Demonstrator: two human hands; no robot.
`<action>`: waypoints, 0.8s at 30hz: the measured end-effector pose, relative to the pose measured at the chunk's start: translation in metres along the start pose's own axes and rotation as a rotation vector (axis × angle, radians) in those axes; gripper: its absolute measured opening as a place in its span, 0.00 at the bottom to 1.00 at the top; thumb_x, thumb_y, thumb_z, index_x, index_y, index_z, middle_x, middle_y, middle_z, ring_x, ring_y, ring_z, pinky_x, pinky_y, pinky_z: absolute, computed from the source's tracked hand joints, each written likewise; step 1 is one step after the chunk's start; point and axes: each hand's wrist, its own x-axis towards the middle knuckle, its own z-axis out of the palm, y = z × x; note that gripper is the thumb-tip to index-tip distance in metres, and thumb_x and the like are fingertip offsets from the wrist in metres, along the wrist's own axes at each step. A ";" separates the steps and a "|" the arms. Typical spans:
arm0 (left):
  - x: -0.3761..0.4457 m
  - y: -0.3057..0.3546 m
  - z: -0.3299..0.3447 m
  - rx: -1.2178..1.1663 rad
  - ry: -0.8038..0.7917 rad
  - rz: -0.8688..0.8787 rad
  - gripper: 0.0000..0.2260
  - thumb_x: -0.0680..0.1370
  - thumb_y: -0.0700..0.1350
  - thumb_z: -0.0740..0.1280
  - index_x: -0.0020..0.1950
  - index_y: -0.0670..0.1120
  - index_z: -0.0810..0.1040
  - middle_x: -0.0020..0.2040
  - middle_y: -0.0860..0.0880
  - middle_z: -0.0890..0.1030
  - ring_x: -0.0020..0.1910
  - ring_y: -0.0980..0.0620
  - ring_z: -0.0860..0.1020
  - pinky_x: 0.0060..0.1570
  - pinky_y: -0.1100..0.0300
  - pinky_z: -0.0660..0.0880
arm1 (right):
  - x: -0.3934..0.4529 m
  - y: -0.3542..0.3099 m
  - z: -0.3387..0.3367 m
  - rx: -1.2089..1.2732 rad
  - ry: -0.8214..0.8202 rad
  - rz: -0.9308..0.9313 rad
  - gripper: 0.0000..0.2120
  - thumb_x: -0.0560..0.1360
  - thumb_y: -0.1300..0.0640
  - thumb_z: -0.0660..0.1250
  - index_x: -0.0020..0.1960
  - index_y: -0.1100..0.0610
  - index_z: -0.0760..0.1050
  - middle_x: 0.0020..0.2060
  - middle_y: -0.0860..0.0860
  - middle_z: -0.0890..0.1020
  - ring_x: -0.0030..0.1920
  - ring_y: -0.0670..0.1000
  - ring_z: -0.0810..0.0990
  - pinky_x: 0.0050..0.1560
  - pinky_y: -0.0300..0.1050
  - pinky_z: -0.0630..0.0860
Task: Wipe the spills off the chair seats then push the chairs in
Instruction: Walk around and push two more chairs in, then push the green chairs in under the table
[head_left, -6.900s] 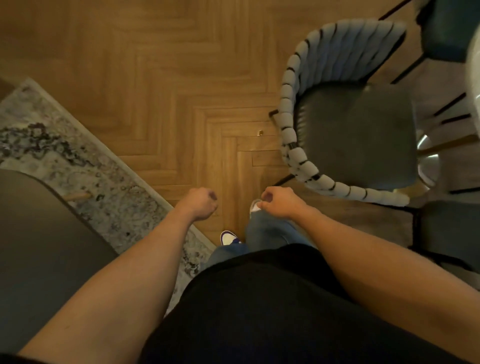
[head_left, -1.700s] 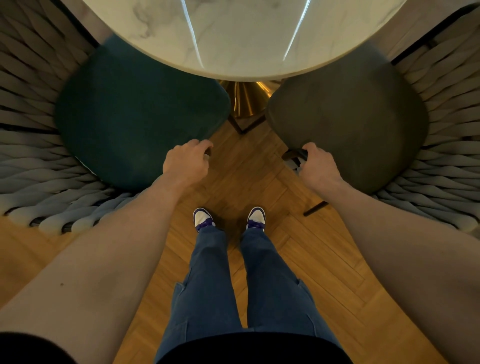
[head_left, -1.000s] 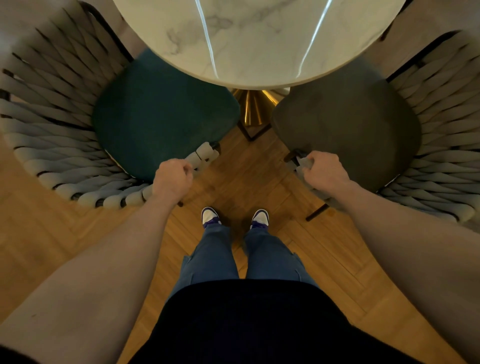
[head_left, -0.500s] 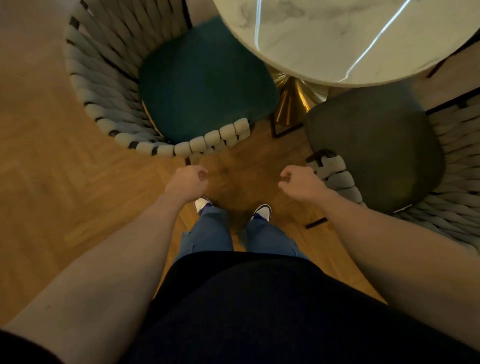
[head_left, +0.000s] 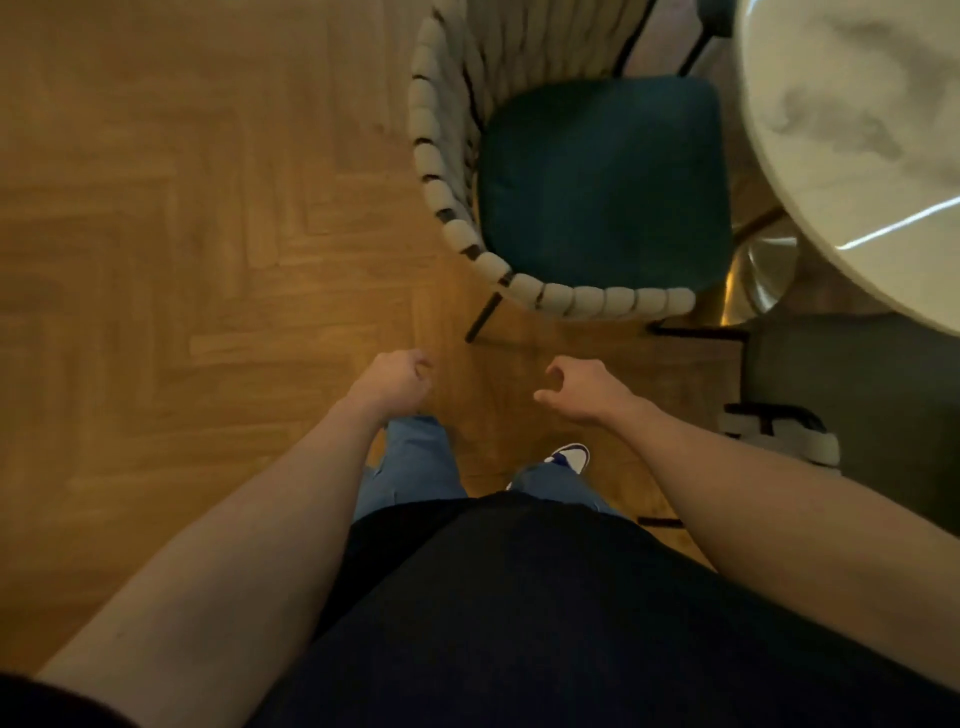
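Observation:
A teal-seated chair (head_left: 602, 182) with a woven grey backrest (head_left: 441, 171) stands at upper right, its seat edge under the round marble table (head_left: 852, 135). A second chair with a dark grey seat (head_left: 852, 384) sits at the right edge, partly under the table. My left hand (head_left: 397, 382) is a closed fist holding nothing, below the teal chair's backrest and apart from it. My right hand (head_left: 579, 389) hangs with fingers loosely curled and apart, empty, left of the grey chair's woven rim (head_left: 779, 436). No cloth or spill is visible.
Herringbone wooden floor (head_left: 182, 234) fills the left half. The table's gold pedestal base (head_left: 763, 275) stands between the two chairs. My legs and a white and blue shoe (head_left: 571, 457) are below my hands.
Both hands let go of the chair backrests and pulled back. My view swung left, so the chairs and table slid to the right of the frame.

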 end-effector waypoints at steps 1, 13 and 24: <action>-0.001 -0.017 -0.010 -0.019 0.002 -0.013 0.16 0.78 0.45 0.60 0.64 0.50 0.76 0.54 0.45 0.81 0.51 0.46 0.78 0.51 0.53 0.77 | 0.007 -0.021 0.003 -0.016 -0.010 -0.011 0.25 0.79 0.47 0.67 0.72 0.55 0.68 0.67 0.55 0.75 0.63 0.55 0.76 0.62 0.51 0.76; 0.008 -0.176 -0.130 -0.091 0.061 -0.151 0.17 0.76 0.47 0.62 0.64 0.51 0.75 0.57 0.44 0.80 0.58 0.44 0.76 0.58 0.53 0.74 | 0.079 -0.232 0.010 -0.104 -0.041 -0.081 0.26 0.78 0.44 0.67 0.72 0.53 0.69 0.68 0.55 0.74 0.64 0.55 0.76 0.62 0.51 0.76; 0.094 -0.204 -0.258 -0.064 0.024 -0.185 0.15 0.78 0.50 0.63 0.64 0.51 0.76 0.60 0.46 0.78 0.54 0.47 0.77 0.52 0.55 0.76 | 0.172 -0.336 -0.059 -0.086 -0.010 -0.113 0.21 0.78 0.47 0.68 0.68 0.53 0.72 0.62 0.55 0.78 0.54 0.52 0.78 0.50 0.44 0.74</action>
